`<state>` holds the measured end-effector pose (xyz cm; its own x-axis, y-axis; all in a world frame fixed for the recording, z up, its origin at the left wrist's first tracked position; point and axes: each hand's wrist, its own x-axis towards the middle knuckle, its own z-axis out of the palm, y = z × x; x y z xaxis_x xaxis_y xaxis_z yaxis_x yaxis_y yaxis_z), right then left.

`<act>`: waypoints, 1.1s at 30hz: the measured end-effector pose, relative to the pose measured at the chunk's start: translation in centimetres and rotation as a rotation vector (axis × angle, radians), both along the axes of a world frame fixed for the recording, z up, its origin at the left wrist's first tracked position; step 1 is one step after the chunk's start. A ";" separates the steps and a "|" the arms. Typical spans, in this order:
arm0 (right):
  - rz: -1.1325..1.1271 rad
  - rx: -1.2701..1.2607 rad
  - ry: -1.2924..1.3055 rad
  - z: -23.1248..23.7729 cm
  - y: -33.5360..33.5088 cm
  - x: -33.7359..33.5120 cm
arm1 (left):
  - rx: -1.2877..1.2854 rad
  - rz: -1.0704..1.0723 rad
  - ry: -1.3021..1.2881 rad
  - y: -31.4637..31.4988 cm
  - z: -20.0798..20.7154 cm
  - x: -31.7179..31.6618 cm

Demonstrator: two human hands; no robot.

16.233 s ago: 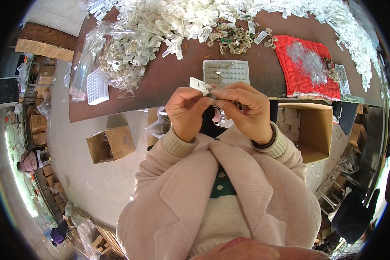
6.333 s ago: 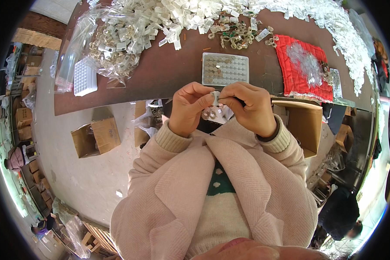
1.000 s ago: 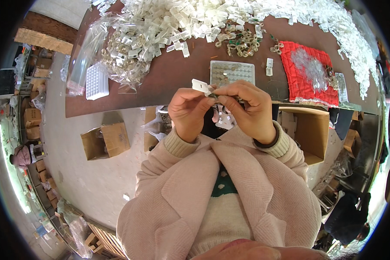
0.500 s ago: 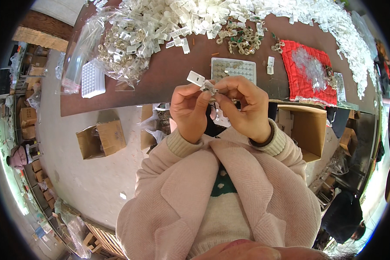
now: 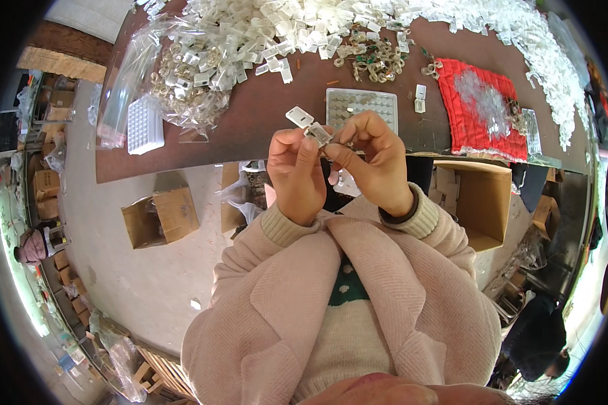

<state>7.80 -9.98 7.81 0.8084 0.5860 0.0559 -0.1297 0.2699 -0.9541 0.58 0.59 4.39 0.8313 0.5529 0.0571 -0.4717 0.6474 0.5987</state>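
Observation:
Above the near edge of the table, my left hand [image 5: 296, 174] pinches a small white plastic case [image 5: 317, 133] between thumb and fingers. The case's hinged lid stands open, tipped up and left. My right hand [image 5: 378, 158] is beside it, with thumb and forefinger closed near the case's right corner. Whatever is between those fingertips is too small to make out. Just behind the hands lies a pale tray [image 5: 389, 101] with rows of pockets, some holding small round grey pieces. Another open white case [image 5: 420, 98] lies to the right of the tray.
Heaped white cases [image 5: 284, 27] cover the table's far side. A clear bag [image 5: 196, 101] of small parts and stacked white trays [image 5: 145, 127] sit left. Tangled ring-shaped parts [image 5: 375, 57] lie behind the tray; a red cloth [image 5: 452, 111] lies right. Cardboard boxes [image 5: 175, 214] stand below.
The case has tilted and shifted slightly left in my left hand, so its inside shows more. My right hand has moved a little left, its fingertips lower along the case's corner.

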 end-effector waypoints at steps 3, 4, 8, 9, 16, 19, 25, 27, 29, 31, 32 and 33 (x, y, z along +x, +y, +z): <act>0.046 -0.045 -0.048 -1.2 -0.3 -0.3 | 0.020 -0.009 0.039 -0.1 -0.4 0.2; 0.059 -0.086 -0.075 -1.6 -0.6 -0.3 | 0.043 -0.001 0.062 0.1 -0.6 0.3; 0.056 -0.266 -0.320 -2.4 -3.1 0.2 | 0.060 0.015 0.004 2.1 -1.2 0.1; -0.042 -0.355 -0.389 -2.5 -4.0 1.0 | 0.062 0.036 -0.016 2.7 -1.3 0.0; -0.365 -0.701 -0.831 -4.3 -4.7 7.4 | 0.049 -0.083 0.127 2.8 -2.9 -0.4; -0.314 -0.703 -0.940 -5.0 -3.7 9.4 | 0.051 -0.124 0.154 2.4 -3.2 -0.4; -0.198 -0.840 -1.007 -5.7 -3.1 11.2 | 0.001 -0.145 0.123 2.7 -3.3 -0.2; -0.180 -0.862 -0.994 -5.8 -3.0 11.4 | 0.018 -0.148 0.145 2.8 -3.4 -0.1; -0.162 -0.868 -0.978 -5.8 -3.0 11.5 | -0.016 -0.174 0.125 2.9 -3.4 0.0; -0.144 -0.858 -0.960 -5.8 -2.9 11.6 | -0.037 -0.190 0.117 2.9 -3.4 0.2; -0.132 -0.856 -0.975 -5.9 -2.9 11.6 | -0.042 -0.191 0.117 2.8 -3.4 0.3; -0.122 -0.851 -0.991 -5.9 -2.9 11.6 | -0.048 -0.191 0.116 2.7 -3.3 0.5</act>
<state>19.38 -12.86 1.88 0.6878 0.6591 0.3042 0.7029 -0.4999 -0.5060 1.05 3.32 1.06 0.9204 0.3850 -0.0676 -0.2678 0.7471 0.6084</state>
